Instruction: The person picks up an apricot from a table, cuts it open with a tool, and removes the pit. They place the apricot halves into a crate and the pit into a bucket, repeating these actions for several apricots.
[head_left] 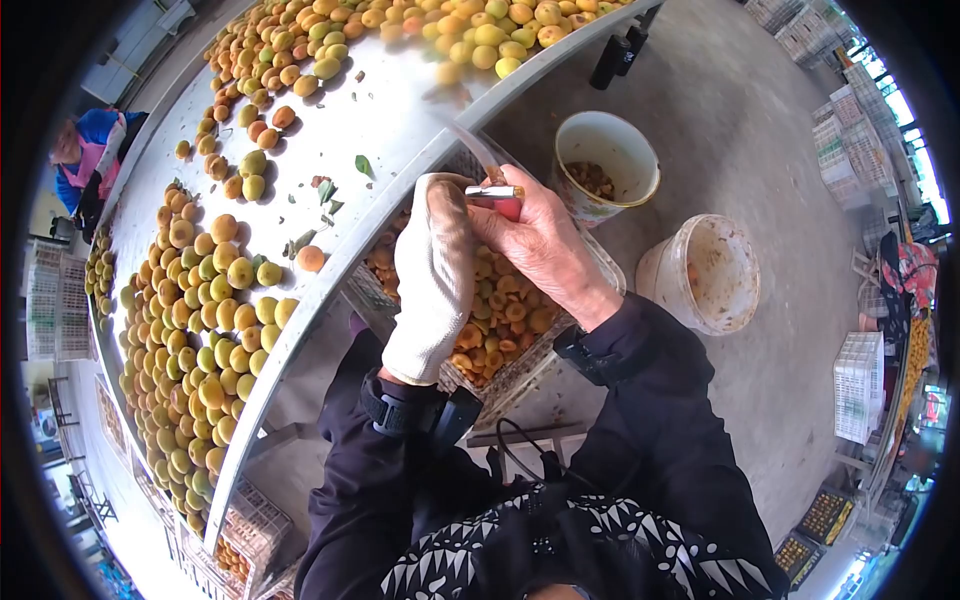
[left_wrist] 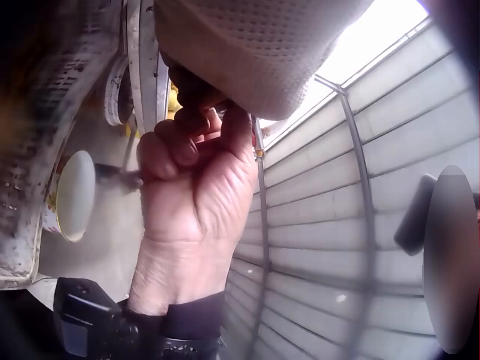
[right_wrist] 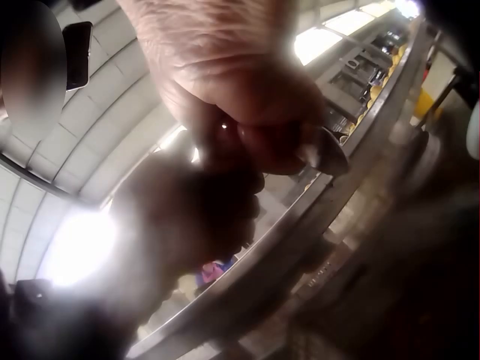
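My right hand, bare, grips a knife with a red handle. Its blade points up and away toward the table edge. Close against it is my left hand in a white knit glove, fingers bent toward the knife; I cannot tell what lies inside them. Below both hands, a crate holds cut apricots. In the left wrist view the glove covers the right fingertips. The right wrist view has the right hand above a dark, blurred left hand.
Whole apricots lie in heaps on a metal-edged table, with leaf bits among them. On the floor at right stand a white bucket with scraps and a stained bucket. Across the table is another person. Stacked crates line the right side.
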